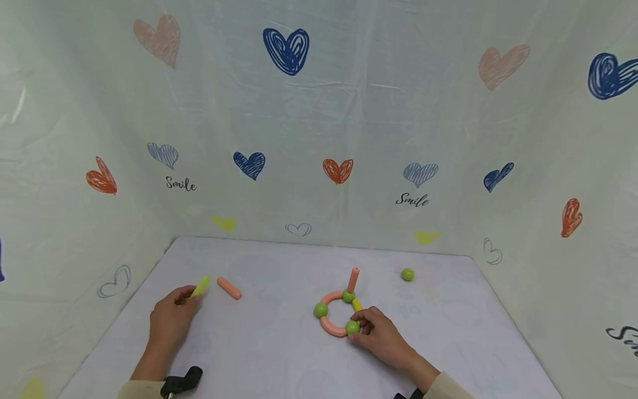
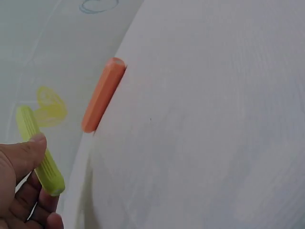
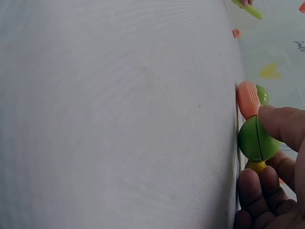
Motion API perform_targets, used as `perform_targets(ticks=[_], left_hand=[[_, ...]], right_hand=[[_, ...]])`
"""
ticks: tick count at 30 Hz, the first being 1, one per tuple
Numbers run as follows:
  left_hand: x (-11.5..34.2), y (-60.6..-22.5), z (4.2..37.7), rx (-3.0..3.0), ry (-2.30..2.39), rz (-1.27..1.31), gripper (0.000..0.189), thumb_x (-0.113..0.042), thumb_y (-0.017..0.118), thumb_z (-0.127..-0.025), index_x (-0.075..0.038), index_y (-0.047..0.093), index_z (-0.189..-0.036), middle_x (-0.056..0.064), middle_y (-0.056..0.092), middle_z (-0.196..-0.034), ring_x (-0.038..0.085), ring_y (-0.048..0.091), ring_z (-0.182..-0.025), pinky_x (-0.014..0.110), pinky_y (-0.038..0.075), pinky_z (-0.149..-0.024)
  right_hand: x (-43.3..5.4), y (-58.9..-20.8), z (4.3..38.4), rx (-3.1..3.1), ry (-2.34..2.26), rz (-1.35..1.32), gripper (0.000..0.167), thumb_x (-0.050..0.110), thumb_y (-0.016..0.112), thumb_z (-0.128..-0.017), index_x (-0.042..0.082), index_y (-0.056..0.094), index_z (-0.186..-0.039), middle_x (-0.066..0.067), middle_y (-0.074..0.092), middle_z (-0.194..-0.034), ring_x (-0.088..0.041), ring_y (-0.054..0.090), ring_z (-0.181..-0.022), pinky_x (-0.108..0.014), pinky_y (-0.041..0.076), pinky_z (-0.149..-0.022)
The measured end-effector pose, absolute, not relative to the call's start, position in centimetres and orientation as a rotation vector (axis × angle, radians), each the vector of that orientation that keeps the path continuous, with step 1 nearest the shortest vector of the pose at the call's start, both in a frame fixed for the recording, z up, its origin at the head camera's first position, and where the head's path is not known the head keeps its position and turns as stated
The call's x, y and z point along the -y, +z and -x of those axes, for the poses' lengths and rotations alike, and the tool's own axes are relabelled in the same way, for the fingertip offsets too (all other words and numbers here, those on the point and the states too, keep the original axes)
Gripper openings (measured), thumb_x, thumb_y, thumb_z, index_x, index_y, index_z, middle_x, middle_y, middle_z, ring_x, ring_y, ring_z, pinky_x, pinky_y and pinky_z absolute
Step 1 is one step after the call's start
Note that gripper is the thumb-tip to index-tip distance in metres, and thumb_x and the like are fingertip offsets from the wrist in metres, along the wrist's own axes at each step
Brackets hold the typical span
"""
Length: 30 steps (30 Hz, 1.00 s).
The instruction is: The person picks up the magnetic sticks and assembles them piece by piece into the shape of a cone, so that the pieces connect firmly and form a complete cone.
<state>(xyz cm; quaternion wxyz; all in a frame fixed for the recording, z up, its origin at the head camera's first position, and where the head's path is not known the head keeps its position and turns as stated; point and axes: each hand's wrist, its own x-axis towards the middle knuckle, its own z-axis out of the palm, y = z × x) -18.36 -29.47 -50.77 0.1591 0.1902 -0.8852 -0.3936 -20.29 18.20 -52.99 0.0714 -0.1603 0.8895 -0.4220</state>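
Note:
My left hand [image 1: 171,316] pinches a yellow-green ridged rod [image 2: 40,152] between thumb and fingers, held up off the table. Beside it on the table lies an orange straight rod [image 1: 229,288]. To the right sits a ring of curved orange pieces [image 1: 331,328], a yellow piece [image 1: 356,305] and green balls [image 1: 320,310]. Another straight orange rod [image 1: 353,280] joins the ball at the ring's far side and points away. With thumb and fingers, my right hand [image 1: 381,336] grips the ring's near right green ball [image 3: 259,138]; its fingers partly cover the yellow piece.
A loose green ball [image 1: 407,274] lies on the white table [image 1: 279,266] at the far right. Around the table's back and sides hangs a pale curtain [image 1: 319,116] printed with hearts and words.

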Motion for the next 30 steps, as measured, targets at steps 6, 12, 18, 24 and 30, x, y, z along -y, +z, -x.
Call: perform_targets(ticks=[6,12,18,24,30], left_hand=[[27.0,-49.4,18.5,2.507,-1.216,-0.505,0.038,-0.019,0.071,-0.102,0.0,0.065,-0.134,0.022,0.071,-0.123,0.036,0.067,-0.113,0.026,0.049,-0.079],[23.4,-49.0,18.7,2.546,-1.331,-0.33,0.039,-0.019,0.073,-0.101,-0.001,0.064,-0.134,0.021,0.071,-0.127,0.036,0.067,-0.119,0.033,0.055,-0.091],[18.3,-48.4,19.1,2.538,-1.485,-0.185,0.034,-0.018,0.075,-0.099,-0.004,0.067,-0.13,0.012,0.075,-0.118,0.027,0.071,-0.112,0.023,0.056,-0.084],[12.7,-48.2,19.8,2.495,-1.601,-0.001,0.028,-0.013,0.078,-0.096,-0.008,0.071,-0.122,0.004,0.075,-0.109,0.019,0.07,-0.104,0.026,0.058,-0.082],[8.9,-48.6,20.6,2.527,-1.609,0.104,0.026,-0.016,0.078,-0.096,-0.01,0.071,-0.121,0.002,0.074,-0.108,0.017,0.069,-0.102,0.03,0.058,-0.083]], right_hand=[[-18.3,-53.1,20.2,-2.678,-1.258,0.509,0.038,0.027,0.086,-0.088,0.012,0.072,-0.12,0.001,0.057,-0.101,-0.008,0.054,-0.086,-0.021,0.047,-0.071],[-18.3,-53.2,20.3,-2.68,-1.255,0.524,0.037,0.029,0.087,-0.088,0.013,0.072,-0.119,0.002,0.057,-0.1,-0.007,0.054,-0.085,-0.021,0.047,-0.071],[-18.4,-53.1,20.4,-2.694,-1.236,0.528,0.037,0.029,0.087,-0.088,0.014,0.072,-0.118,0.002,0.057,-0.1,-0.007,0.054,-0.084,-0.021,0.048,-0.07],[-18.4,-53.0,20.4,-2.702,-1.223,0.519,0.037,0.03,0.087,-0.088,0.014,0.072,-0.118,0.002,0.057,-0.1,-0.007,0.054,-0.085,-0.021,0.048,-0.071],[-18.3,-53.1,20.4,-2.703,-1.221,0.525,0.036,0.03,0.086,-0.089,0.015,0.072,-0.118,0.003,0.058,-0.1,-0.007,0.054,-0.084,-0.021,0.047,-0.071]])
